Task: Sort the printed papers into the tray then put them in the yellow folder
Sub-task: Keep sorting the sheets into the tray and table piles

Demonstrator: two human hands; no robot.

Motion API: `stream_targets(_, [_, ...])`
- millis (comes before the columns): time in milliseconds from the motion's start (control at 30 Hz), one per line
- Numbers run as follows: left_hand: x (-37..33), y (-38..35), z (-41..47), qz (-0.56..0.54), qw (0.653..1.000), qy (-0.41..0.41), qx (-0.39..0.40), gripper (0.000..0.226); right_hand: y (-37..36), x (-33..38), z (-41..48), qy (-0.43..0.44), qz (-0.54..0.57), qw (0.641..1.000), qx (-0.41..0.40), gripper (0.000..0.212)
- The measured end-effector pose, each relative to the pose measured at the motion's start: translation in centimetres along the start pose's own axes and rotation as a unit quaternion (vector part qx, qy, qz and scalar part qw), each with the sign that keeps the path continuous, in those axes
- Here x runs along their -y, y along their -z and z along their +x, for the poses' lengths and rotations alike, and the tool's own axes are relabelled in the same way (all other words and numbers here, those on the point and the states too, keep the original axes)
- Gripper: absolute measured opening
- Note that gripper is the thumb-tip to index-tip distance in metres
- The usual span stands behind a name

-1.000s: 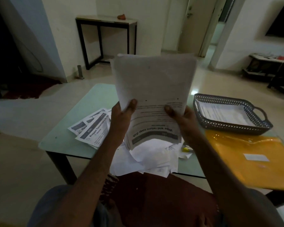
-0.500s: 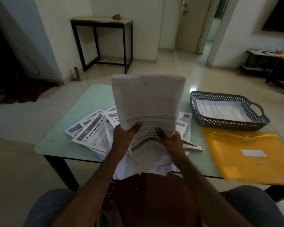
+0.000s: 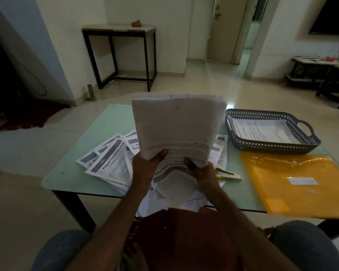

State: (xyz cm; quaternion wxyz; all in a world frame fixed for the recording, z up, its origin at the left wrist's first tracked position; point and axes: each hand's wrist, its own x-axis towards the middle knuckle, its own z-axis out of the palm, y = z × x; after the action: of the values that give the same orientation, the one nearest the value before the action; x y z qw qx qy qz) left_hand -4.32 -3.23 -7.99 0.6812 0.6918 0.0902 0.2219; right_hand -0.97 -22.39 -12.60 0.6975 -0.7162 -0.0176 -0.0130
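Observation:
I hold a thick stack of printed papers [image 3: 176, 126] upright over the table's near side. My left hand [image 3: 147, 169] grips its lower left corner and my right hand [image 3: 202, 173] grips its lower right corner, thumbs on the facing sheet. Loose printed sheets [image 3: 110, 163] lie fanned on the table to the left and under the stack. The dark perforated tray [image 3: 272, 147] stands at the right with printed sheets lying flat in it. The yellow folder [image 3: 294, 182] lies shut in front of the tray, at the table's right front.
A stapler [image 3: 229, 175] lies on the pale green glass table [image 3: 82, 153] just right of my right hand. Several loose sheets hang over the table's front edge toward my lap. A black-framed side table [image 3: 119, 55] stands at the far wall.
The stack has come down from in front of my face toward the table, and both hands have drawn closer together along its bottom edge.

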Motion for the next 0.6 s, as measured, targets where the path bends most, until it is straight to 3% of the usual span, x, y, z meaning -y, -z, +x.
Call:
stream_targets(133, [-0.4,0.2,0.2,-0.030,0.999,0.027,-0.016,0.031,0.1,1.3,0.0,0.016,-0.004,1.000,0.013,0.034])
stream_targets(300, [-2.1,0.6,0.9,-0.023,1.000,0.002,0.014,0.028,1.9,6.4,1.1,0.070,0.067,0.995,0.033,0.046])
stream_targets(467, [-2.3,-0.2,0.5,0.012,0.997,0.002,0.082,0.032,2.3,8.5,1.1,0.076,0.086,0.992,0.050,0.038])
stream_targets(600, [-2.6,0.0,0.7,0.006,0.998,0.003,0.066,0.028,2.8,8.6,1.0,0.068,0.095,0.991,0.061,0.033])
